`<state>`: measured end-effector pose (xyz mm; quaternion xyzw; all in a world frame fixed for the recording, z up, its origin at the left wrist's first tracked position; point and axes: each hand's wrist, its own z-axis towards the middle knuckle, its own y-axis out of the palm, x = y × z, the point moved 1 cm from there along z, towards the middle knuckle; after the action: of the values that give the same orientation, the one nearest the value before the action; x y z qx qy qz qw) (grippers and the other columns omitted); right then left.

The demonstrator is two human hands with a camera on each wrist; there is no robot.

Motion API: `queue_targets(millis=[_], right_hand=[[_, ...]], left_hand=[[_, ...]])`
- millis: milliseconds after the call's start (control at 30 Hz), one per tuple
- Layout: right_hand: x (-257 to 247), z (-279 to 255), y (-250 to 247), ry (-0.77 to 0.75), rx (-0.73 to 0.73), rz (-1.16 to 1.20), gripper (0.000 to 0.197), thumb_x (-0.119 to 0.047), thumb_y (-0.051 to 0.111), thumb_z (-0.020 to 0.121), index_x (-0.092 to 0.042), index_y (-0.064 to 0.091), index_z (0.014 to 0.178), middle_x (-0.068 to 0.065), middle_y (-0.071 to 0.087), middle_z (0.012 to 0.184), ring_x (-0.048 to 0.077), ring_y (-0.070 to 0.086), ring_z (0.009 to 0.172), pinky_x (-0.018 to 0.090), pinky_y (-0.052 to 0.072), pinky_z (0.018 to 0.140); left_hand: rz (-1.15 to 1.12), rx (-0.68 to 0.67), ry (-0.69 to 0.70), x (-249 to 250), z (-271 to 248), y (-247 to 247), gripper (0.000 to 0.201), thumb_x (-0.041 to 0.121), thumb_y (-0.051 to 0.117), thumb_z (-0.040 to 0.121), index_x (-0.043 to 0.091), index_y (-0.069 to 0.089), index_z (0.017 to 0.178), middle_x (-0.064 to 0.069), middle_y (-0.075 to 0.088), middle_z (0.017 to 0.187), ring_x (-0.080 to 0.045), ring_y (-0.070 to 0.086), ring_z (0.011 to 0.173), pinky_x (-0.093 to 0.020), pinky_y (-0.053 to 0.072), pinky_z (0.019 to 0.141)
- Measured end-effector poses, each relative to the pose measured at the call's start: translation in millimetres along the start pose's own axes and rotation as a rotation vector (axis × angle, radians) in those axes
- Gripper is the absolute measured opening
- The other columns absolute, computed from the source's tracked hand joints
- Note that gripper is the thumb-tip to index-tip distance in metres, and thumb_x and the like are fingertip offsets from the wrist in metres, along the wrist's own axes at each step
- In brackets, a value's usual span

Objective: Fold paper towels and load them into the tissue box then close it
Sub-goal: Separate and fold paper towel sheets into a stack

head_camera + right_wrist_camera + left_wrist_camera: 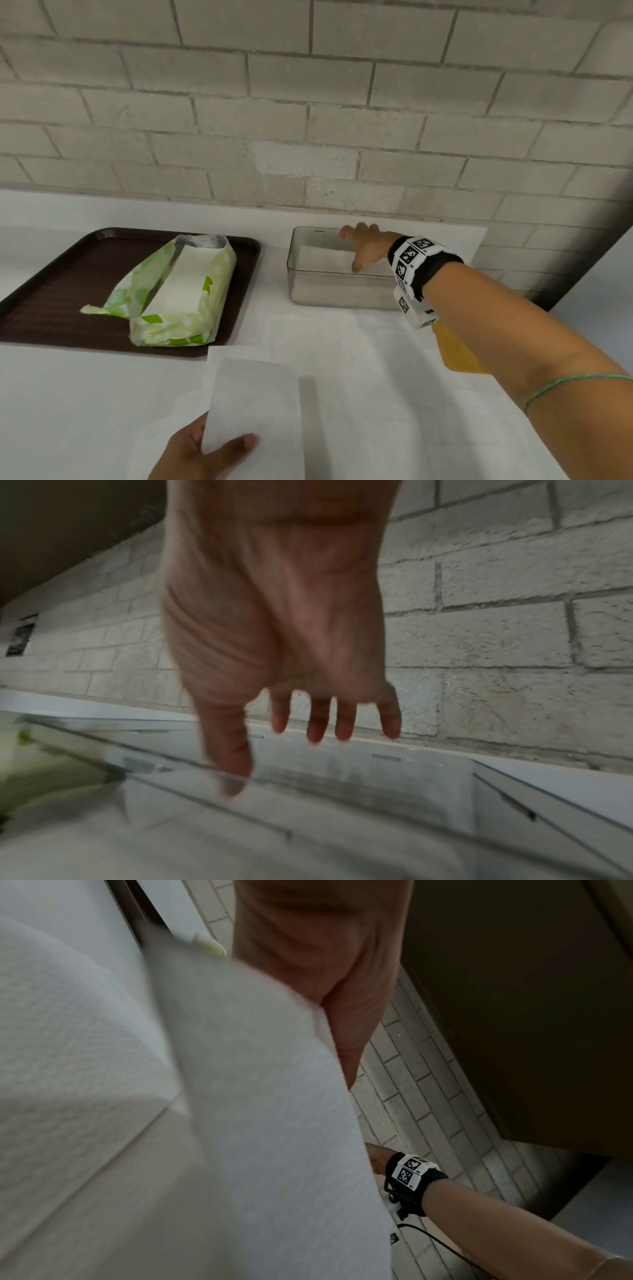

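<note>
A clear rectangular tissue box (308,294) stands open by the brick wall, with white folded towels (318,258) inside. My right hand (363,245) reaches over it, fingers straight and spread, thumb dipping inside the near wall (236,783). It holds nothing. At the table's front, my left hand (205,452) pinches the near end of a folded white paper towel (253,404) between thumb and fingers. In the left wrist view that paper towel (257,1123) fills most of the picture. Another white sheet (359,359) lies flat on the table.
A dark brown tray (51,308) at left carries an opened green pack of paper towels (178,294). An orange-yellow lid (455,353) lies under my right forearm, partly hidden. The brick wall (308,137) is right behind the box.
</note>
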<state>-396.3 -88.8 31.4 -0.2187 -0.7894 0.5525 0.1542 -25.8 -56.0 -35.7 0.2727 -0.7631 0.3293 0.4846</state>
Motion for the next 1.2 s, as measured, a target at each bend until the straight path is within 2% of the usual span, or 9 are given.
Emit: queue_targets(millis=[100,233,333,467,567,767,833,967,1200], right_hand=[[0,-11,1,-0.016,0.026,-0.017,0.028,-0.012,0.048,0.091,-0.007,0.055,0.118,0.012,0.053,0.123,0.027,0.047,0.107,0.039,0.039,0.094],[3,-36,6,0.008,-0.163,0.079,0.042,-0.032,0.031,0.102,-0.008,0.054,0.128,0.006,0.065,0.118,0.02,0.055,0.1,0.029,0.038,0.093],[4,-56,2,-0.012,0.186,0.194,0.033,-0.028,0.037,0.1,-0.011,0.057,0.121,0.01,0.058,0.124,0.029,0.052,0.113,0.036,0.04,0.097],[-26,-92,27,-0.099,0.638,0.58,0.017,-0.004,0.049,0.088,-0.005,0.064,0.097,0.01,0.065,0.098,0.024,0.058,0.09,0.027,0.043,0.078],[-55,-108,60,-0.01,0.392,0.802,0.017,0.003,0.051,0.084,-0.008,0.063,0.08,0.005,0.061,0.076,0.018,0.057,0.069,0.018,0.044,0.056],[-113,-111,118,0.117,-0.064,0.797,0.018,-0.015,0.063,0.087,0.001,0.06,0.08,0.008,0.059,0.06,0.019,0.056,0.05,0.034,0.056,0.072],[-130,-109,122,0.134,-0.036,0.682,0.035,-0.035,0.068,0.082,-0.006,0.052,0.072,0.008,0.059,0.065,0.022,0.059,0.062,0.032,0.052,0.072],[-165,-102,133,0.185,-0.097,0.393,0.08,-0.065,0.067,0.068,-0.009,0.048,0.122,0.015,0.039,0.136,0.035,0.033,0.128,0.049,0.031,0.105],[-192,-106,137,0.271,-0.074,0.385,0.057,-0.037,0.069,0.077,-0.015,0.046,0.124,0.008,0.036,0.137,0.032,0.025,0.132,0.05,0.023,0.106]], left_hand=[[-0.048,-0.004,-0.017,-2,-2,2,0.031,-0.002,0.082,0.065,0.026,0.068,0.064,0.017,0.068,0.054,-0.007,0.06,0.073,-0.015,0.037,0.062],[-0.084,0.002,-0.04,-9,-6,1,0.015,0.0,0.076,0.074,0.013,0.07,0.073,0.01,0.069,0.054,-0.012,0.062,0.071,-0.02,0.039,0.06],[-0.099,0.059,-0.019,-10,-12,-7,0.012,0.001,0.073,0.079,0.011,0.069,0.073,0.012,0.066,0.051,-0.015,0.06,0.076,-0.02,0.037,0.061],[-0.145,0.169,-0.016,-12,-24,-23,0.012,0.009,0.068,0.085,0.007,0.069,0.072,0.008,0.067,0.051,-0.019,0.061,0.07,-0.026,0.04,0.061],[-0.211,0.217,-0.033,-21,-31,-33,0.013,0.01,0.066,0.087,-0.001,0.071,0.091,-0.009,0.072,0.075,-0.029,0.066,0.081,-0.038,0.047,0.077],[-0.305,0.236,-0.064,-33,-47,-54,0.013,0.008,0.061,0.089,0.0,0.069,0.095,-0.019,0.073,0.088,-0.037,0.067,0.088,-0.05,0.05,0.089],[-0.326,0.234,-0.073,-36,-52,-59,0.016,0.009,0.061,0.089,0.0,0.068,0.1,-0.02,0.073,0.091,-0.038,0.067,0.09,-0.052,0.049,0.091],[-0.364,0.209,-0.079,-40,-65,-64,0.016,0.008,0.058,0.091,-0.001,0.067,0.101,-0.021,0.072,0.093,-0.038,0.067,0.09,-0.046,0.052,0.083],[-0.41,0.192,-0.078,-47,-81,-66,0.018,0.005,0.057,0.091,-0.004,0.066,0.103,-0.023,0.072,0.092,-0.036,0.067,0.087,-0.037,0.051,0.07]])
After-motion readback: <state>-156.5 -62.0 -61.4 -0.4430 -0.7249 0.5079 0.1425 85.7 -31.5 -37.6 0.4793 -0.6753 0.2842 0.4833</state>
